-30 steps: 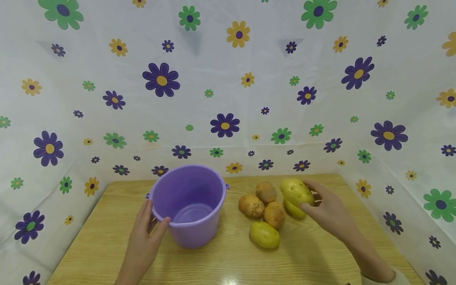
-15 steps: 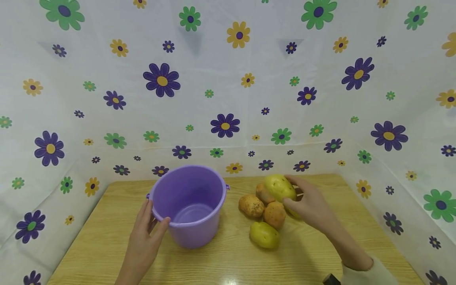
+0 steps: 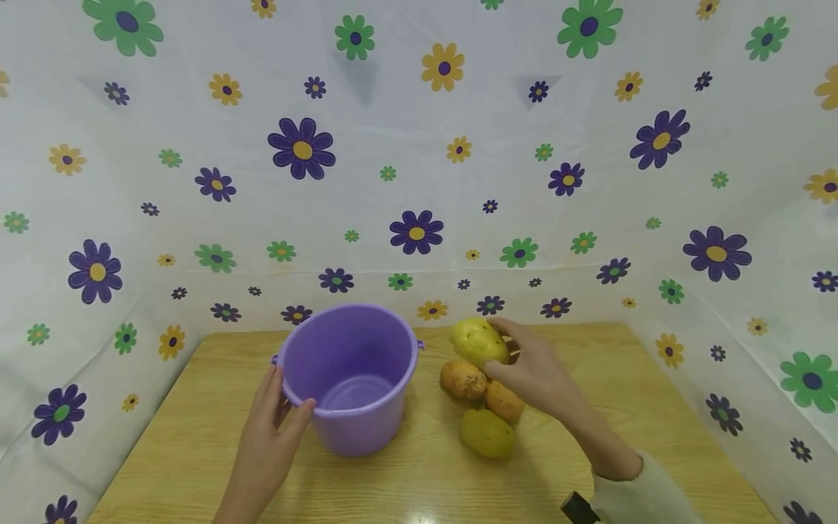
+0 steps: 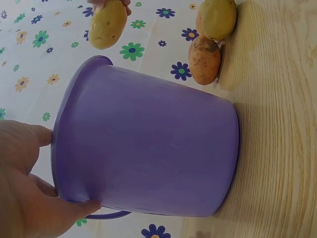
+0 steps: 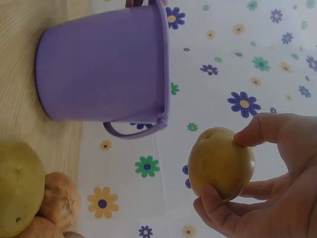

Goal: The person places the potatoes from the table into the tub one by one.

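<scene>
Yellow potato [image 3: 478, 340] is riding in your right hand [image 3: 533, 371], fingertips pinching it above the pile, at 3 o'clock of the purple bucket [image 3: 350, 378]. Your left hand [image 3: 268, 444] is gripping the rim. Risk: the loose pinch may be letting it slip.

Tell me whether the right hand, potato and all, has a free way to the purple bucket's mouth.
Probably yes: the right hand holds the yellow potato in the air beside the purple bucket, whose mouth is open; the left hand grips only the far rim.

The left hand [image 4: 29, 183] is gripping the purple bucket [image 4: 148, 153] at its rim at 8 o'clock. A yellow potato [image 4: 107, 23] is hovering at 11 o'clock; two potatoes [image 4: 204, 59] are lying on the tabletop [image 4: 277, 148] at 1 o'clock.
</scene>
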Action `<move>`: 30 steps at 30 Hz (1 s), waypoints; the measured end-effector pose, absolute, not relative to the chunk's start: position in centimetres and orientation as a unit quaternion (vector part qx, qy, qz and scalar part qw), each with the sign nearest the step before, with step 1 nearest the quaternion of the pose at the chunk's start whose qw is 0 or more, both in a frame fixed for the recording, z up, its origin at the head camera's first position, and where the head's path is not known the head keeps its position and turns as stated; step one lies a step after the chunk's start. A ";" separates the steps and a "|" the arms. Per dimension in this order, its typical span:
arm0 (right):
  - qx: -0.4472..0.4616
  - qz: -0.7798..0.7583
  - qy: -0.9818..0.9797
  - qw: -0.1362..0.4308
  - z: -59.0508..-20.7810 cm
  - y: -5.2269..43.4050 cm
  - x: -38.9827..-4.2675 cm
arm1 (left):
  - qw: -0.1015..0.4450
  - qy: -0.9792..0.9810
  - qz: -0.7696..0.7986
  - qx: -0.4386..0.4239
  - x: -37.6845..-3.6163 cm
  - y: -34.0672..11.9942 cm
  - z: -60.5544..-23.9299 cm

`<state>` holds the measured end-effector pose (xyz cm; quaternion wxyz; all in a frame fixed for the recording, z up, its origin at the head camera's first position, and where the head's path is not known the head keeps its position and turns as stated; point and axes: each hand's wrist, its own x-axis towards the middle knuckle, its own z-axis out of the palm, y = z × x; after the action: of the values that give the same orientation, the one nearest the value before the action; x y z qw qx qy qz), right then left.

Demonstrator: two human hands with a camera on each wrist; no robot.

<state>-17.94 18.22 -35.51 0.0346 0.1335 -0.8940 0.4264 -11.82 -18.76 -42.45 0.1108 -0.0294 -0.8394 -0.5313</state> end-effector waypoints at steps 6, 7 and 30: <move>0.148 0.438 -0.886 0.022 -35.2 16.1 -18.3 | 0.104 -0.844 -0.525 -0.025 -11.8 -18.7 -42.4; 0.150 0.438 -0.886 0.020 -35.2 15.7 -18.4 | 0.103 -0.844 -0.526 -0.025 -11.8 -18.7 -42.4; 0.231 0.437 -0.869 0.012 -35.2 7.4 -19.8 | 0.100 -0.847 -0.522 -0.025 -12.0 -18.8 -42.4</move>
<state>-19.78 7.41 -35.24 0.0115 0.2313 -0.8689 0.4374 -11.99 -18.81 -42.37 0.1002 -0.0250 -0.8466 -0.5221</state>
